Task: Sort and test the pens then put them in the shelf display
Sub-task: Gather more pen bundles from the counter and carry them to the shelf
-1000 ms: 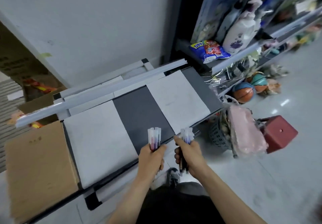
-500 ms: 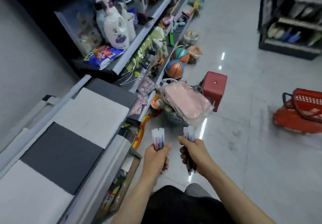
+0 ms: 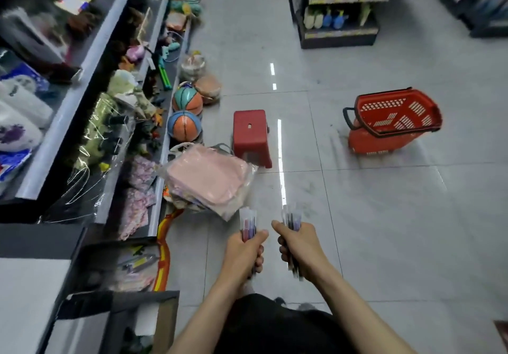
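Left hand (image 3: 243,254) and right hand (image 3: 302,249) each have fingers clamped on a pen bundle (image 3: 248,224), held over the floor (image 3: 384,230). Shelf (image 3: 90,59) edge runs left; stool (image 3: 250,136) and basket (image 3: 393,122) stand ahead, with bare floor between them.

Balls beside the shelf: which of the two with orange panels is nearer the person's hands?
The blue-and-orange ball, level with the red stool. The teal-and-orange ball lies just beyond it, farther down the aisle.
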A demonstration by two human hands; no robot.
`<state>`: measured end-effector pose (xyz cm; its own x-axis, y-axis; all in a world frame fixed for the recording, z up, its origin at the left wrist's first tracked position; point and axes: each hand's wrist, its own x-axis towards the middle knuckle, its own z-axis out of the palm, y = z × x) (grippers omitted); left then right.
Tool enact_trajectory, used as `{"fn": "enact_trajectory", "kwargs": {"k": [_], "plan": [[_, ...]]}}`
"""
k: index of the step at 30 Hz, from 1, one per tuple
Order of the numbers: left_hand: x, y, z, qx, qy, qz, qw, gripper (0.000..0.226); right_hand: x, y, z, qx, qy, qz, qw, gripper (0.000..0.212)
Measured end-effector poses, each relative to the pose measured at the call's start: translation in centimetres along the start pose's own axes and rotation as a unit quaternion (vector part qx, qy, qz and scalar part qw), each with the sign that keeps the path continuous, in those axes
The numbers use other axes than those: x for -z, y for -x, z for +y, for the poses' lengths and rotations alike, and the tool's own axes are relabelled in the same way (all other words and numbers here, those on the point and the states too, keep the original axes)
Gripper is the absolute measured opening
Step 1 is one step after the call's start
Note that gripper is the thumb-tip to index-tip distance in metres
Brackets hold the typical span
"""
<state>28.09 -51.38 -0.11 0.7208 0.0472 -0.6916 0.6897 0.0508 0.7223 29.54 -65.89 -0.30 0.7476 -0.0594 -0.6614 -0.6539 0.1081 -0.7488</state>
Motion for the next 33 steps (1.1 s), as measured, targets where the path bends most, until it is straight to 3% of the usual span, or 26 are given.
{"fn": "enact_trajectory", "kwargs": {"k": [8, 16, 24, 33], "plan": [[-5.2, -8.3, 7.1, 0.009, -0.09, -0.037, 0.995, 0.029, 3.3, -8.0, -6.0, -0.013, -0.045, 0.064, 0.997, 0.033], [-9.9, -19.6, 19.1, -0.005, -0.07, -0.076, 0.995, 0.02, 4.7, -19.6, -17.5, -0.014, -0.105, 0.114, 0.988, 0.022], [-14.4, -29.1, 27.2, 0.009, -0.078, -0.087, 0.993, 0.019, 7.1, -28.5, -25.3, -0.039, -0.114, 0.111, 0.986, 0.023], [-25.0, -41.5, 38.0, 0.011, -0.079, -0.068, 0.994, 0.019, 14.7, -43.4, -37.2, -0.041, -0.098, 0.085, 0.991, 0.024]]}}
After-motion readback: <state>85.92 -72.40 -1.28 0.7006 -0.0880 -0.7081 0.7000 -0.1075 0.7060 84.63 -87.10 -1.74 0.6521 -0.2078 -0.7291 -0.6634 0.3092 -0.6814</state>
